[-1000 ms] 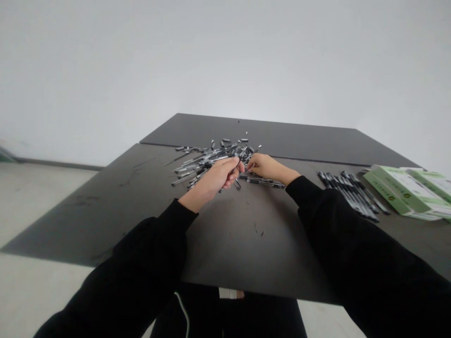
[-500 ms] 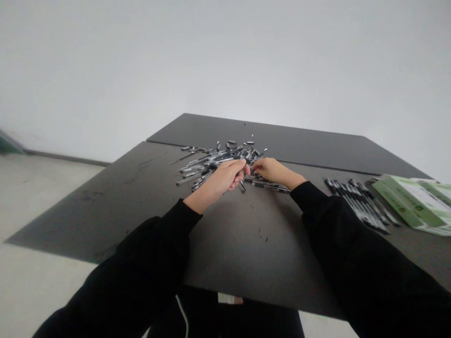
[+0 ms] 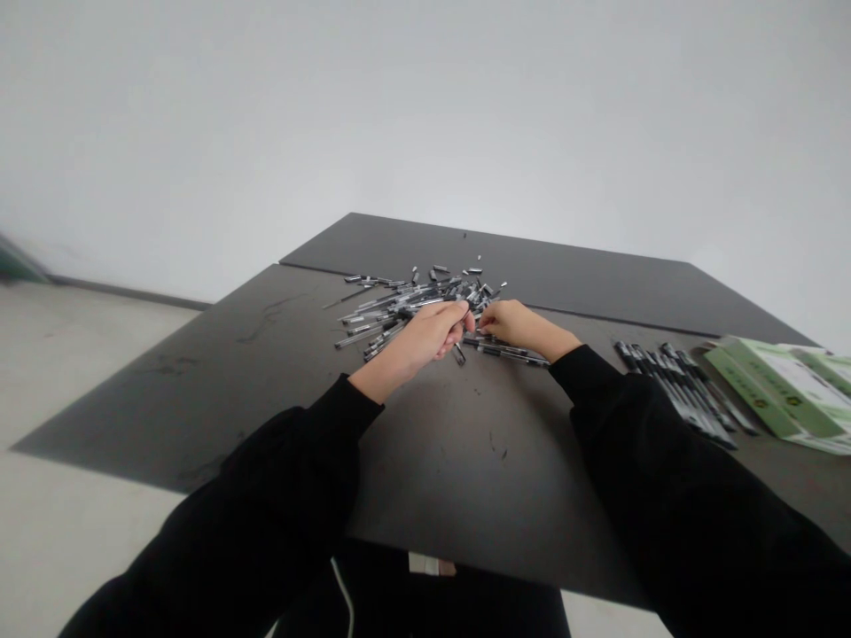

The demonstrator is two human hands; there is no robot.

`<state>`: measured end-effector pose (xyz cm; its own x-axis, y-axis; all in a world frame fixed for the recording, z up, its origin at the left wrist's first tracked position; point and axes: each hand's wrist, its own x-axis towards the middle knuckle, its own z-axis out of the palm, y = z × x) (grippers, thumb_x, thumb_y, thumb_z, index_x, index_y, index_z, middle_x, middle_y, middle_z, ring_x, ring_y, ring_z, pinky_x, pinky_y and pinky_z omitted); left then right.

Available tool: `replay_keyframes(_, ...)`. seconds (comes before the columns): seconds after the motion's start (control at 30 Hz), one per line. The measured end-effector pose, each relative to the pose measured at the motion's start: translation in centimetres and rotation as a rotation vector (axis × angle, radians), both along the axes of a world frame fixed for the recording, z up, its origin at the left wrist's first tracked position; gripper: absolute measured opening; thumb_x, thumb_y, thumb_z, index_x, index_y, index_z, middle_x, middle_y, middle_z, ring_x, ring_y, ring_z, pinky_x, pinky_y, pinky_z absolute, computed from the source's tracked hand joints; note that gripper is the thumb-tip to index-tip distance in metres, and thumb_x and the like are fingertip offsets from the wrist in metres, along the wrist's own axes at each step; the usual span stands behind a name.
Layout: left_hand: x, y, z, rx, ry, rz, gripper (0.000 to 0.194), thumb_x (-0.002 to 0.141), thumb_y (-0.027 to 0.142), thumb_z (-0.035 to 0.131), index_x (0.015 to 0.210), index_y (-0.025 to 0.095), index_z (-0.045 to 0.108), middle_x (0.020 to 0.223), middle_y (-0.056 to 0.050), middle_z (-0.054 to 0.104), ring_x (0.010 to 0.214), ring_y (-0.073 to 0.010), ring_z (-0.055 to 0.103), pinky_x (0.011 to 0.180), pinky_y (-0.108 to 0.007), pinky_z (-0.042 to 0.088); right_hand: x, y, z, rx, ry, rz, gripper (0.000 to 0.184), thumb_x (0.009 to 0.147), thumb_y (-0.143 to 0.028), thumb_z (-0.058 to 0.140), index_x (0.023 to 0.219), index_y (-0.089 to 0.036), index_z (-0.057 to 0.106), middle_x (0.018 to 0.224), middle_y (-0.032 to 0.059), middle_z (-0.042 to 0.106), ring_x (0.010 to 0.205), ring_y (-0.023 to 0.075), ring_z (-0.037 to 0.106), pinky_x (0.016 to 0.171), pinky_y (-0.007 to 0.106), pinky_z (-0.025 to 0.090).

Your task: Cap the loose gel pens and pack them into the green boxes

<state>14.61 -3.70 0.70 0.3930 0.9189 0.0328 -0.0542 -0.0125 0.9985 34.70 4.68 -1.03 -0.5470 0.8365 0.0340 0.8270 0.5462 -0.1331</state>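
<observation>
Well, left hand (image 3: 439, 331): curled; grip contents, cannot tell.
Right hand (image 3: 511, 323): bent low; grip likewise unclear.
Loose pens (image 3: 377, 307): best pinched lightly, singly.

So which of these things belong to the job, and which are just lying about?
Likely the job:
- loose clear-and-black plastic pen parts, by the left hand and right hand
- row of black-and-clear pens, probably
- green-and-white cardboard boxes, probably

Just lying about:
- tiny dark scraps
</observation>
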Motion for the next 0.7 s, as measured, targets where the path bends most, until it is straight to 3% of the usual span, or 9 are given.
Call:
replay_keyframes(0.2,0.1,-0.2,0.3,0.006,0.008,-0.002,0.035,0.104,0.03,0.038,0.076,0.018,0.054,0.052,0.009,0.035,0.039,-0.0058,0.027,0.039,-0.017,0.022,-0.8,-1.4,1.3,0.073,0.03,0.031,0.026,0.082,-0.004,0.055,0.083,-0.011,0.079,0.081,0.0125,0.077,0.073,0.0191,0.065,0.069,0.029,0.042)
replay_keyframes(0.33,0.5,-0.9,0.4,0.006,0.033,-0.006,0.034,0.103,0.028,0.038,0.076,0.017,0.056,0.052,0.008,0.035,0.041,-0.0061,0.028,0.04,-0.018,0.023,1.2,-3.5,3.9,0.19,0.459,-0.046,0.027,0.086,-0.012,0.061,0.105,-0.015,0.08,0.095,0.0111,0.079,0.083,0.0214,0.069,0.08,0.034,0.049)
replay_keyframes(0.43,1.2,-1.7,0.1,-0.001,0.078,-0.049,0.034,0.103,0.03,0.039,0.077,0.017,0.056,0.052,0.008,0.036,0.041,-0.0068,0.028,0.041,-0.019,0.025,3.3,-6.3,5.2,0.141,0.907,-0.131,0.016,0.085,-0.027,0.071,0.095,-0.02,0.081,0.093,0.0079,0.079,0.082,0.021,0.069,0.081,0.036,0.051)
replay_keyframes(0.57,2.4,-2.9,-0.5,0.025,0.156,-0.167,0.034,0.101,0.034,0.041,0.077,0.017,0.057,0.052,0.008,0.037,0.043,-0.0078,0.031,0.043,-0.02,0.027,4.4,-10.1,4.2,-0.035,1.376,-0.193,0.015,0.081,-0.036,0.079,0.088,-0.023,0.078,0.091,0.0051,0.08,0.078,0.0172,0.068,0.076,0.033,0.051)
replay_keyframes(0.7,2.7,-3.5,-0.8,0.069,0.18,-0.254,0.033,0.101,0.036,0.041,0.08,0.017,0.059,0.053,0.008,0.038,0.046,-0.0085,0.034,0.046,-0.021,0.03,4.0,-11.7,2.1,-0.166,1.459,-0.174,0.017,0.08,-0.038,0.083,0.089,-0.024,0.078,0.1,0.0038,0.079,0.084,0.0148,0.066,0.075,0.029,0.048)
